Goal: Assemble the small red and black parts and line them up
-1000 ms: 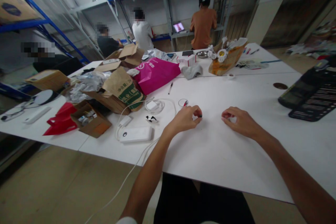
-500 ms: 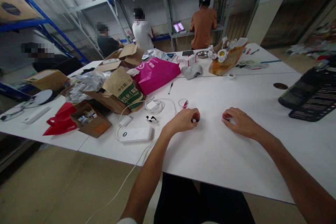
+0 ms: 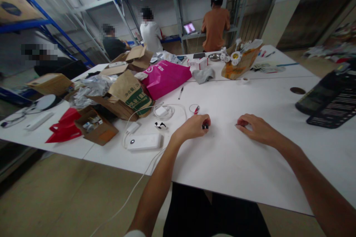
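My left hand [image 3: 194,126] rests low over the white table [image 3: 222,159], its fingers closed round a small black object [image 3: 205,127] with a light spot on it. What kind of object it is I cannot make out. To the right, my right hand [image 3: 256,129] pinches thumb and forefinger together; a tiny thing shows at the fingertips, too small to name. A gap of bare tabletop separates the two hands. Just behind my left hand lies a small red item [image 3: 197,110] beside a thin loop. A black-and-white piece [image 3: 160,125] sits left of that hand.
Left of my arm lie a white power bank [image 3: 144,142] and a coiled white cable [image 3: 169,112]. Farther back are a pen [image 3: 181,93], a magenta bag [image 3: 167,77], a grey cloth [image 3: 204,76] and cardboard boxes [image 3: 100,133]. A black bag-like item [image 3: 328,96] stands right. Several people work behind.
The black object in my left hand has turned slightly and sits a little farther left. My right fingertips have shifted slightly, and a tiny tip now shows beyond them. Both arms are nearly still.
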